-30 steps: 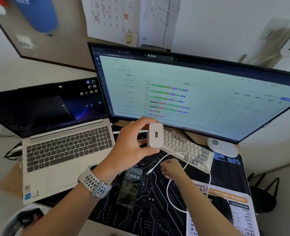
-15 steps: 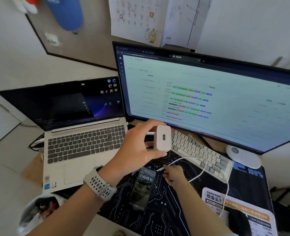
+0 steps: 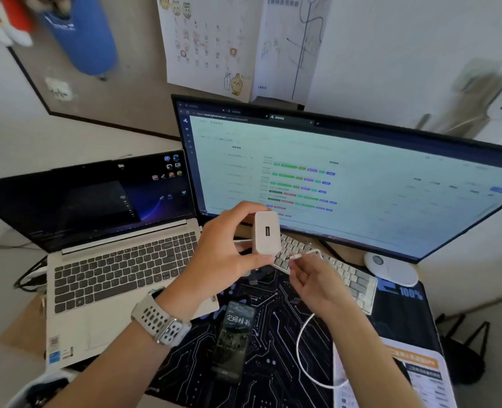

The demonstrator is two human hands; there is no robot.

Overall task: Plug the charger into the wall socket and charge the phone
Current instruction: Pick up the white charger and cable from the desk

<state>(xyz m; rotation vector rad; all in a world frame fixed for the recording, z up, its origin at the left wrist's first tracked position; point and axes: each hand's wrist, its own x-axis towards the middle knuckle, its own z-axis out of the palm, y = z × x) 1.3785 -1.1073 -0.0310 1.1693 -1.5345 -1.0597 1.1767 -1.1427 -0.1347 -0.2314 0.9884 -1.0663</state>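
Note:
My left hand (image 3: pixel 223 254) holds a white charger block (image 3: pixel 267 232) above the desk, its port facing me. Just right of and below the block, my right hand (image 3: pixel 314 281) pinches the plug end of a white cable (image 3: pixel 301 351), and the plug tip sits a little short of the port. The rest of the cable loops down across the black desk mat (image 3: pixel 276 375). A dark phone (image 3: pixel 234 340) lies face up on the mat between my forearms, its screen lit. No wall socket shows clearly.
An open laptop (image 3: pixel 111 266) sits at the left and a wide monitor (image 3: pixel 347 178) behind the hands. Under the monitor lie a white keyboard (image 3: pixel 350 278) and a round white puck (image 3: pixel 391 267). A printed leaflet (image 3: pixel 414 375) lies at the front right.
My right hand has lifted the cable plug from the mat up toward the charger block. The left hand keeps the block in about the same place. The view has shifted.

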